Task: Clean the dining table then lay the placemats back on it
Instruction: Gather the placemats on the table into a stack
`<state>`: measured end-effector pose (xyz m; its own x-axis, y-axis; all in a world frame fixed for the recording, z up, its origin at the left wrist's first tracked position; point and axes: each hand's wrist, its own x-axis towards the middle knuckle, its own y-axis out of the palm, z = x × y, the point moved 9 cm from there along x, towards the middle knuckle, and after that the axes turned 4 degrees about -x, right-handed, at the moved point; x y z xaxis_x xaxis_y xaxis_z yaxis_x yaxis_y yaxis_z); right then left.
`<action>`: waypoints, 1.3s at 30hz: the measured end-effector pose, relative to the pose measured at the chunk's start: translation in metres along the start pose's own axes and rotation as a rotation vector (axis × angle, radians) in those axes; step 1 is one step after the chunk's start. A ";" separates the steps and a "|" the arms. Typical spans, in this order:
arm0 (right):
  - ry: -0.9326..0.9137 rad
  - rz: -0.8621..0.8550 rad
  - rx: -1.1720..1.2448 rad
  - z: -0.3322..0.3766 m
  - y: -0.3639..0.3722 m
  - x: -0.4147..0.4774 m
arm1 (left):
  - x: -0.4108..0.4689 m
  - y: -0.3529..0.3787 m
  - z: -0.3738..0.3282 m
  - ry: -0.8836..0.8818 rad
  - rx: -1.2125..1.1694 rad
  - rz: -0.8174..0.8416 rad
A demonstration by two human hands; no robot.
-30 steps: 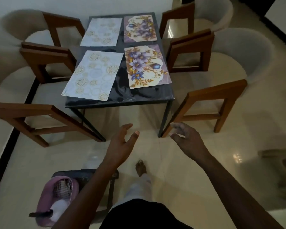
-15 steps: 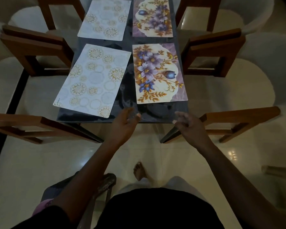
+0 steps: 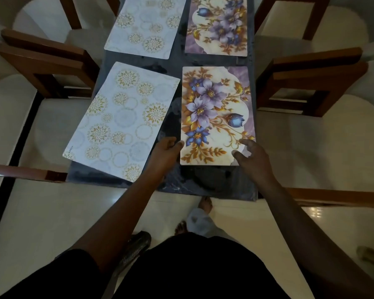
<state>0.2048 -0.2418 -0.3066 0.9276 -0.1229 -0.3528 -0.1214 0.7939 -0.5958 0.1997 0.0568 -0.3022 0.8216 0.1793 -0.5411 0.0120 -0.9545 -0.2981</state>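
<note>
Left hand (image 3: 166,151) is at the near-left corner of the near floral placemat (image 3: 216,114), fingers curled, thumb tip touching the mat's left edge; a closed pinch is not confirmed, so it is read as open and about to take hold. Right hand (image 3: 249,157) is over the near-right corner of the same mat, fingers spread and bent, fingertips on or just above the surface; nothing is gripped there either.

Both near corners are being approached at once, presumably so the thin flexible sheet can be lifted flat without folding or dragging.

Placemats: four are laid on the dark dining table (image 3: 203,184), two by two. Near floral mat lies square to the table edge. Near white-and-gold placemat (image 3: 121,119) sits beside it, skewed, its near-left corner overhanging the table's left edge. Far white-and-gold placemat (image 3: 146,25) and far floral placemat (image 3: 217,24) lie beyond, apart from the near pair.

Table top looks smeared between the mats, so cleaning is judged not done; mats must be cleared first. Wooden chairs (image 3: 311,83) are pulled in on both sides, so access is from the near end only.

Risk: overhanging white mat could be knocked off by the left forearm.
</note>
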 end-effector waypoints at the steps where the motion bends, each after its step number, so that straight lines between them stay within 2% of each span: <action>1: 0.020 -0.002 -0.001 -0.004 -0.003 0.011 | 0.009 0.002 0.002 -0.043 -0.004 -0.010; 4: 0.105 0.002 -0.018 -0.022 -0.010 0.040 | 0.036 0.009 0.015 -0.193 -0.048 -0.022; 8: 0.195 0.097 -0.067 -0.050 -0.012 0.068 | 0.045 0.026 0.022 -0.362 -0.226 0.023; 10: 0.218 0.122 -0.067 -0.059 -0.013 0.074 | 0.048 0.030 0.023 -0.396 -0.238 0.032; 16: 0.248 0.046 -0.124 -0.069 -0.033 0.082 | 0.061 0.033 0.029 -0.474 -0.242 0.035; 19: 0.246 0.047 -0.002 -0.058 -0.035 0.083 | 0.066 0.040 0.027 -0.459 -0.167 0.062; 23: 0.274 0.143 0.405 -0.042 -0.028 0.078 | 0.077 0.031 0.022 -0.412 -0.061 0.083; 25: 0.267 0.122 0.504 -0.032 -0.029 0.072 | 0.088 0.013 0.015 -0.302 -0.023 0.051; 28: 0.252 0.116 0.609 -0.010 -0.015 0.054 | 0.096 -0.030 -0.002 -0.201 -0.101 -0.005; 32: 0.266 0.138 0.651 0.038 0.045 0.024 | 0.107 -0.111 -0.017 -0.046 -0.114 -0.076; 35: 0.301 0.226 0.637 0.066 0.117 0.008 | 0.113 -0.177 -0.004 -0.015 -0.059 -0.131; 39: 0.290 0.327 0.483 0.100 0.209 -0.001 | 0.125 -0.256 0.035 -0.060 -0.001 -0.226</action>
<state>0.2140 -0.0158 -0.3587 0.7287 0.0682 -0.6814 -0.1460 0.9876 -0.0573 0.2789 0.3321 -0.3209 0.7625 0.4028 -0.5064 0.1927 -0.8885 -0.4165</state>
